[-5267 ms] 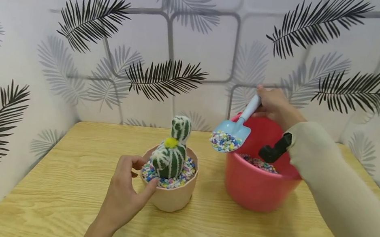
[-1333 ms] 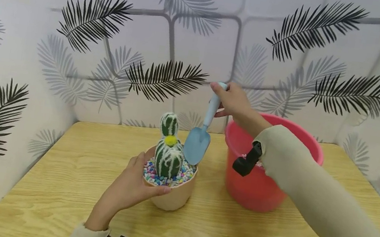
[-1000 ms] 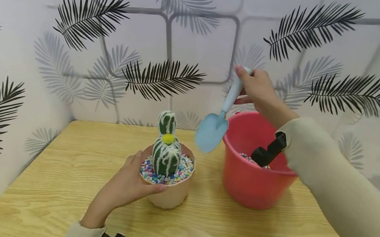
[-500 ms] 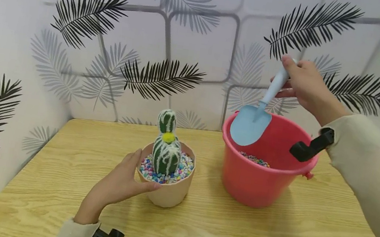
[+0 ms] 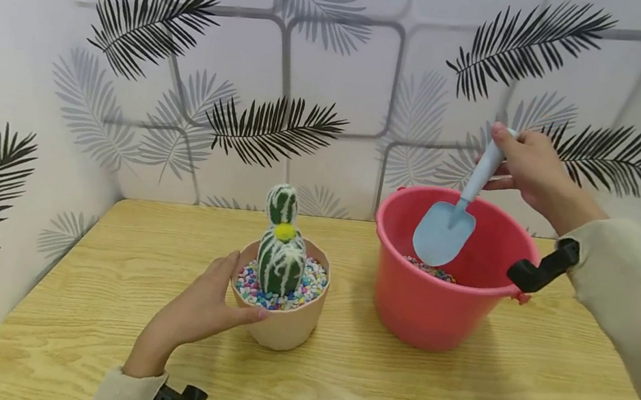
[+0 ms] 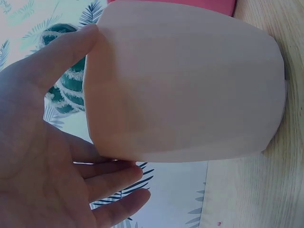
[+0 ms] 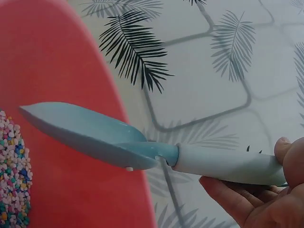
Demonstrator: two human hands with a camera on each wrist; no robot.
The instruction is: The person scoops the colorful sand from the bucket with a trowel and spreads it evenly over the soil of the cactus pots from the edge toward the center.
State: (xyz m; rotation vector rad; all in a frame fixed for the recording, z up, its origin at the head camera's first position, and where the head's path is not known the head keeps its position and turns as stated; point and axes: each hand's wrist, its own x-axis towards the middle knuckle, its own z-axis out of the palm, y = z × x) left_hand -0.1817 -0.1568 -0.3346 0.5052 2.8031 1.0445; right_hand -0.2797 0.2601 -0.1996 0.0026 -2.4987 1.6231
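Note:
A knitted-looking green and white cactus (image 5: 281,265) with a yellow flower stands in a pale peach flower pot (image 5: 287,330), ringed by multicoloured pebbles (image 5: 312,289). My left hand (image 5: 198,310) holds the pot at its left side, thumb along the front rim and fingers behind; the left wrist view shows the thumb and one finger at the rim, two fingers extended past it. In my right hand (image 5: 539,170) is the handle of a light blue trowel (image 5: 444,236). Its blade hangs tip down within the mouth of a red bucket (image 5: 428,313), above more pebbles (image 7: 12,175).
Both containers stand on a light wooden table (image 5: 163,252), the bucket to the right of the pot. Behind the table rises a wall (image 5: 338,78) papered with leaf patterns. Each wrist carries a black camera mount (image 5: 544,264).
The trowel, full of pebbles earlier, was tipped over the pot, then moved right to the bucket and lowered into its mouth; its blade now looks bare. The left hand stays at the pot.

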